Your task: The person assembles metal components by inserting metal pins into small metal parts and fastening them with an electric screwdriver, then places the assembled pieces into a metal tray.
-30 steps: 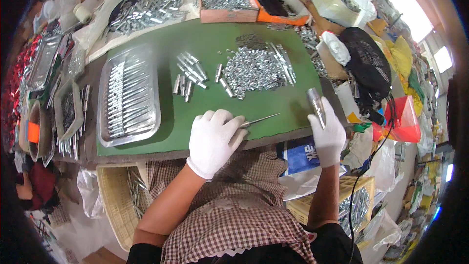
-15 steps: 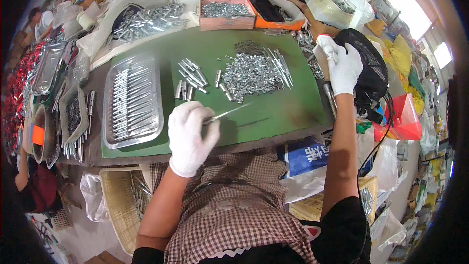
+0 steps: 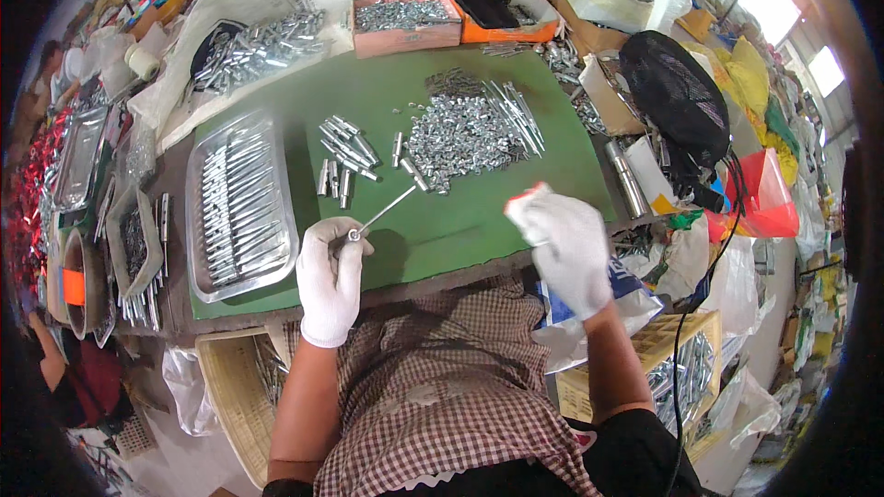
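My left hand (image 3: 330,278), in a white glove, is closed over the near edge of the green work mat (image 3: 442,235). It pinches a thin metal rod (image 3: 391,205) with a small ring-shaped piece at the end by the fingers. My right hand (image 3: 569,244), gloved too, is closed on a small white object with a red edge (image 3: 525,198); the glove hides most of it. Ahead of both hands lies a pile of small silver metal pieces (image 3: 460,140), with thin rods (image 3: 517,118) at its right. Short metal cylinders (image 3: 348,144) lie left of the pile.
A clear plastic tray (image 3: 287,253) of lined-up metal rods stands left. A pink box (image 3: 405,41) and an orange box (image 3: 511,34) sit at the back. On the right are a black mesh bag (image 3: 677,83), a thick metal cylinder (image 3: 626,179) and a cable (image 3: 704,267).
My right hand has come from beside the black mesh bag to above the mat's near right, carrying the white and red object. My left hand has turned, and the rod points more steeply forward.
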Action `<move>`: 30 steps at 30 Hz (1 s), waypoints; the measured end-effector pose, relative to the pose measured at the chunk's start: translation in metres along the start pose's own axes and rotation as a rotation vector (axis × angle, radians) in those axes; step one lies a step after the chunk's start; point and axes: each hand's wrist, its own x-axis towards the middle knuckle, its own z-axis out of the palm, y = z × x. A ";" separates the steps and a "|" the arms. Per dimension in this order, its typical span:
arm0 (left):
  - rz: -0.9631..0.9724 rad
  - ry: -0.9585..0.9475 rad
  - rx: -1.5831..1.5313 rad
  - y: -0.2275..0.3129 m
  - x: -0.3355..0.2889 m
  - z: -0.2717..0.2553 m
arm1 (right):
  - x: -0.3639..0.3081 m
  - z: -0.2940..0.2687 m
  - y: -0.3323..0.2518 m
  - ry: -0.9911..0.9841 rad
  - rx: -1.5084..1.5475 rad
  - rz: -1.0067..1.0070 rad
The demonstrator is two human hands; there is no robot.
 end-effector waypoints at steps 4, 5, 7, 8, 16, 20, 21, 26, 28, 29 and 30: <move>0.026 -0.032 0.058 -0.002 0.000 0.000 | -0.044 -0.035 0.020 0.197 -0.256 0.169; 0.038 -0.024 0.098 -0.001 0.001 0.001 | -0.050 -0.042 0.033 0.224 -0.279 0.179; 0.110 -0.059 0.196 0.002 0.004 0.002 | -0.036 -0.056 0.031 0.322 -0.264 0.259; 0.174 -0.089 0.305 0.002 0.004 0.001 | -0.018 -0.059 0.038 0.372 -0.263 0.195; 0.416 -0.159 0.511 0.003 -0.003 0.011 | 0.068 -0.050 0.181 0.197 -0.578 0.240; 0.361 -0.126 0.596 0.020 -0.029 -0.033 | 0.083 -0.041 0.143 0.230 -0.664 0.203; 0.303 -0.174 0.662 0.031 -0.036 -0.049 | 0.076 -0.034 0.130 0.303 -0.562 0.136; 0.272 0.194 1.094 0.040 -0.019 -0.126 | 0.013 0.023 0.035 0.177 -0.301 0.062; 0.092 0.051 1.082 0.034 -0.010 -0.157 | 0.005 0.046 0.019 0.064 -0.155 0.132; -0.007 -0.002 1.035 0.034 -0.008 -0.164 | 0.004 0.047 0.021 0.078 -0.132 0.137; -0.104 -0.057 0.985 0.035 -0.005 -0.170 | 0.005 0.046 0.022 0.093 -0.111 0.144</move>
